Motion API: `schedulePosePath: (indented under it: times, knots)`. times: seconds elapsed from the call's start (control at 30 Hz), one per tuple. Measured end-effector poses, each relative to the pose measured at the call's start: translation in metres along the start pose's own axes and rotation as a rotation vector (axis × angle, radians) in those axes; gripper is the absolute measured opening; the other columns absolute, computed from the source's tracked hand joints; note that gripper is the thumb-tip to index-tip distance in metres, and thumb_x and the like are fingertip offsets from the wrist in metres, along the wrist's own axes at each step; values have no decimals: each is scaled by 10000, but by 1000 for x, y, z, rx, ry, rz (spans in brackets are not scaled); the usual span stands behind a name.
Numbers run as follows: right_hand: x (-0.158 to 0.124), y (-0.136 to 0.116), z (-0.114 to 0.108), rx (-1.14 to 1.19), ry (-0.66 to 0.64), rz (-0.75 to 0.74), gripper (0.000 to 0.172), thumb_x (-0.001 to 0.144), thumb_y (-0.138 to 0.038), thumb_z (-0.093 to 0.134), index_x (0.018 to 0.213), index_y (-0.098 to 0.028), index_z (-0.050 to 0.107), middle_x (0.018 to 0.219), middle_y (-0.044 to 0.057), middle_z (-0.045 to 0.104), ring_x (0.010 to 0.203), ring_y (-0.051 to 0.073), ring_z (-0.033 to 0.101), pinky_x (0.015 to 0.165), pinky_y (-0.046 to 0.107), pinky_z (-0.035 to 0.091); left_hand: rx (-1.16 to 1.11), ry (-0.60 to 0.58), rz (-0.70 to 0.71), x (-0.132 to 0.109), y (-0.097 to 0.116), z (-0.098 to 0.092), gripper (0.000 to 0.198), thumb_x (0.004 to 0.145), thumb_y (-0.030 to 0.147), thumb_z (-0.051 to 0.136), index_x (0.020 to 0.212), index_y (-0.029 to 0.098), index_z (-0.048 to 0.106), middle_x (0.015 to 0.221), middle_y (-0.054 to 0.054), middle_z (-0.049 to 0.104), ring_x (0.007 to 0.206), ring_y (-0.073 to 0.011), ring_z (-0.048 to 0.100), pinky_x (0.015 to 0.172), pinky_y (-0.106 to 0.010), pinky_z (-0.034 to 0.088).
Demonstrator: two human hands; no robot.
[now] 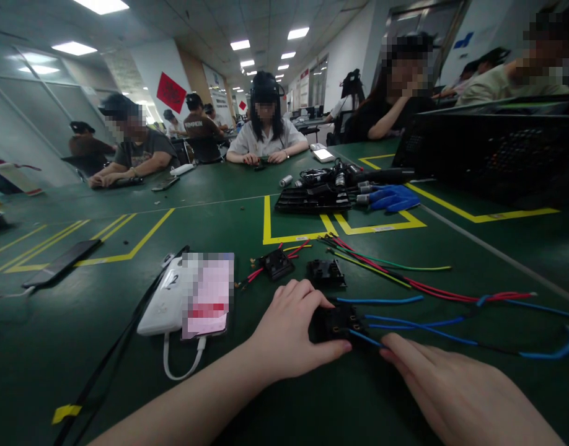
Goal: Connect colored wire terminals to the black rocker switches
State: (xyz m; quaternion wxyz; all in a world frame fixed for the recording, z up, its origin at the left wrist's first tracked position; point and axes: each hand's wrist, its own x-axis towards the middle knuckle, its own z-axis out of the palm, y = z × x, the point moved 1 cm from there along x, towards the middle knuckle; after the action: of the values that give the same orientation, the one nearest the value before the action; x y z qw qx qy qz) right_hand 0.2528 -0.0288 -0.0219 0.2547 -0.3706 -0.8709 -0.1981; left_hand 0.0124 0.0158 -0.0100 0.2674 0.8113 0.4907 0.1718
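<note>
My left hand (296, 331) grips a small black block (339, 321) on the green table, its thumb along the near side and its fingers behind. From the block's right side run blue wires (419, 323). My right hand (433, 371) pinches a short blue wire (368, 338) that meets the block's near right edge. Just behind lies a loose blue wire (382, 300). Farther back sit a second black block (326, 272) and a third black block (277, 263) with red and yellow wires at it.
A white power bank (163, 297) and a phone (210, 294) lie left, joined by a white cable. Red and green wires (382, 266) stretch right. Behind are a black tray (312, 199), a blue glove (393, 198) and a large black case (493, 155). Several people sit around.
</note>
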Motion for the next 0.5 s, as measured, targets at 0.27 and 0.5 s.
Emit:
schedulePosePath:
  times: [0.27, 0.5]
  knots:
    - [3, 5, -15, -117, -17, -80, 430, 777, 15, 448, 955, -213, 766, 808, 63, 840, 614, 255, 787, 573, 341, 633, -9, -21, -42, -1, 5, -3, 444, 880, 460, 945, 1161, 214, 704, 1210, -84, 688, 1207, -370, 632, 1099, -579, 503]
    - [-11, 5, -3, -110, -71, -132, 481, 696, 49, 456, 931, -208, 788, 746, 34, 825, 531, 192, 755, 502, 246, 589, 2, -8, -9, -1, 3, 0, 459, 873, 523, 951, 1128, 233, 703, 1175, -62, 687, 1170, -353, 628, 1083, -555, 497]
